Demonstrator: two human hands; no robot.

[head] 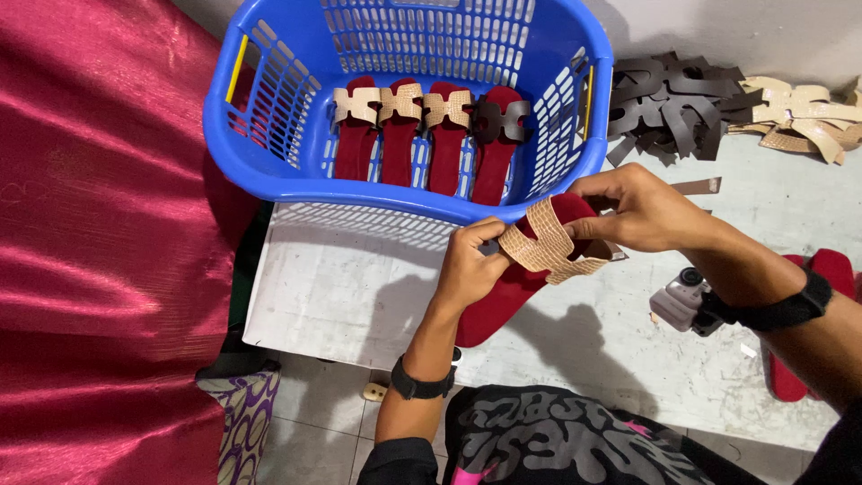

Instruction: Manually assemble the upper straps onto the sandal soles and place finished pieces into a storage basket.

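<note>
A dark red sandal sole (503,296) is held over the white work surface (341,287), with a tan textured strap (543,247) laid across its upper end. My left hand (471,265) grips the sole's left edge and one end of the strap. My right hand (642,211) pinches the strap's other end at the sole's tip. Just beyond my hands, a blue plastic basket (269,175) holds several red soles (449,144) lined up side by side, most with tan straps and one with a dark strap.
A pile of loose dark brown straps (669,103) and tan straps (804,117) lies at the back right. More red soles (831,269) rest at the right edge. Shiny red fabric (99,233) covers the left. A small camera (682,301) is strapped to my right wrist.
</note>
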